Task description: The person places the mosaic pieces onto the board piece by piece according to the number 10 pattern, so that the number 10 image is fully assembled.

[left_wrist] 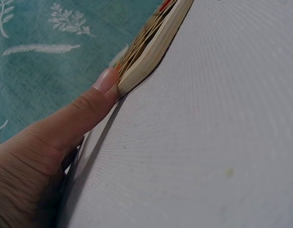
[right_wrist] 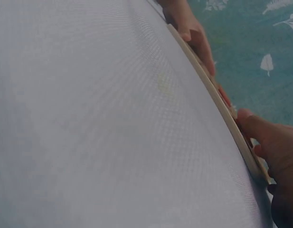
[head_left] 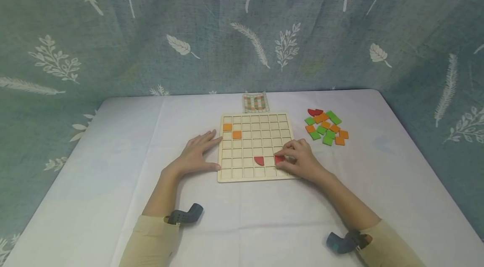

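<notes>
The fingers of my right hand are drawn narrow, thumb and fingertips pinching a small flat red piece over a cell in the near part of the square pale wooden grid board; whether it is fully seated, I cannot tell. The fingers of my left hand are spread wide and hold nothing, touching the board's left edge, with the thumb at its near corner. That brace seems worth having, since a light board could skid under a push. To set the piece well, I should line its straight sides up with the cell walls, lower it level and press it flat before letting go. One cell to its left lies a red quarter-circle piece; farther off sit two orange square tiles. Beyond the board's right side, loose green, orange and red pieces lie on the white-covered worktop.
</notes>
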`<state>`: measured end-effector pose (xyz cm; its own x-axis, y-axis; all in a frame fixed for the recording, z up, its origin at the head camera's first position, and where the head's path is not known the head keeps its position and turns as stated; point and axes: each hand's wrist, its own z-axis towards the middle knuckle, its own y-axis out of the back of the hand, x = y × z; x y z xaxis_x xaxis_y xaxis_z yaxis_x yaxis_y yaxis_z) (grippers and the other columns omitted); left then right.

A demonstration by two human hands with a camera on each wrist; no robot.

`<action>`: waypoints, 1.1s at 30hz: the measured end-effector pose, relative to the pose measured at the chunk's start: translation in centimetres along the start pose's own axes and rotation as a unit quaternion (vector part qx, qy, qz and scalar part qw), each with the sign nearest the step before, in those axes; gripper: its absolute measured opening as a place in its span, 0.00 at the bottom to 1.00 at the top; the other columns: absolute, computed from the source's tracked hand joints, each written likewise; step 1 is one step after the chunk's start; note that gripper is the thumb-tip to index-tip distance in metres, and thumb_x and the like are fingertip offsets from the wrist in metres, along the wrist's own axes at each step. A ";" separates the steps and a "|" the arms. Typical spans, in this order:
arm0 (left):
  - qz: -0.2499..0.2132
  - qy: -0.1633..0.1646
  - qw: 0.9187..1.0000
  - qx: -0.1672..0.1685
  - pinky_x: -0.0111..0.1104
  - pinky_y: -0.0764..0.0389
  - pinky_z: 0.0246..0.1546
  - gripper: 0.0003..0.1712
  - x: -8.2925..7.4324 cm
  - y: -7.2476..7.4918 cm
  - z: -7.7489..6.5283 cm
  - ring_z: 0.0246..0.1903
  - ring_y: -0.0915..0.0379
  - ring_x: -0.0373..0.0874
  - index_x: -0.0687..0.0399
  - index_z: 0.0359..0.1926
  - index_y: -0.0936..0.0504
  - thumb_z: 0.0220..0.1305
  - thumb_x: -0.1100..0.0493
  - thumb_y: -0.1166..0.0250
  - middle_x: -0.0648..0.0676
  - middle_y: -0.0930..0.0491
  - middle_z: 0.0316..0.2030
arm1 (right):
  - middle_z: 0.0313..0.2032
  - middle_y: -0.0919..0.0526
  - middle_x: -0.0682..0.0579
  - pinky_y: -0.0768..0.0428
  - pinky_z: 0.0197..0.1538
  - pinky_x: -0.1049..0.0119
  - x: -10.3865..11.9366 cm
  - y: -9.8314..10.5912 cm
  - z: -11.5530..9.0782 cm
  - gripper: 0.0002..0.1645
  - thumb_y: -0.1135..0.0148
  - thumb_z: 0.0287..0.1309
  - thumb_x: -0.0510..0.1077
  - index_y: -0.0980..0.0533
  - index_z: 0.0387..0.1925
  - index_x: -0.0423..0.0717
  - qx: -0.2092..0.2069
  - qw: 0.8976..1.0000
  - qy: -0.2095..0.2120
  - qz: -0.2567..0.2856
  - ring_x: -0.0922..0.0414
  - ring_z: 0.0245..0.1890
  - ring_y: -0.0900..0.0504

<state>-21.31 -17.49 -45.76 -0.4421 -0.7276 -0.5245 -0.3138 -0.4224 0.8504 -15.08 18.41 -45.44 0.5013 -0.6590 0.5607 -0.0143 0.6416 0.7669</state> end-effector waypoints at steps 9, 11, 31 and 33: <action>-0.001 0.000 1.000 -0.001 0.50 0.61 0.71 0.54 0.0 0.0 0.1 0.73 0.63 0.52 0.42 0.71 0.40 0.43 0.32 0.30 0.52 0.53 0.74 | 0.37 0.23 0.55 0.38 0.42 0.60 -0.3 -0.4 -0.1 0.15 0.27 0.46 0.49 0.15 0.38 0.52 -0.026 0.999 -0.004 -0.021 0.57 0.38 0.37; -0.002 0.001 1.000 -0.001 0.50 0.61 0.71 0.55 0.0 0.0 0.1 0.73 0.63 0.53 0.42 0.71 0.40 0.42 0.31 0.30 0.52 0.53 0.74 | 0.37 0.23 0.55 0.39 0.42 0.60 -0.4 -0.4 -0.2 0.14 0.27 0.46 0.49 0.14 0.38 0.52 -0.027 0.999 -0.006 -0.023 0.57 0.38 0.37; 0.002 0.008 1.000 0.001 0.49 0.62 0.71 0.54 -0.1 0.0 0.1 0.73 0.63 0.52 0.42 0.71 0.40 0.44 0.33 0.30 0.52 0.54 0.74 | 0.38 0.24 0.51 0.35 0.47 0.55 -1.1 1.3 -0.1 0.18 0.25 0.44 0.47 0.16 0.40 0.48 -0.055 0.997 -0.057 -0.004 0.53 0.43 0.32; 0.002 0.008 1.000 0.002 0.49 0.61 0.71 0.54 -0.1 0.0 0.0 0.73 0.63 0.52 0.42 0.71 0.40 0.44 0.33 0.30 0.52 0.54 0.74 | 0.38 0.23 0.50 0.35 0.47 0.55 -1.1 1.5 -0.1 0.19 0.25 0.44 0.46 0.16 0.41 0.46 -0.062 0.996 -0.061 0.001 0.52 0.43 0.32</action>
<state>-21.30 -17.39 -45.67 -0.4302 -0.7373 -0.5209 -0.3156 -0.4178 0.8520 -15.53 20.15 -44.91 0.3918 -0.6962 0.6014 0.0951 0.6809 0.7262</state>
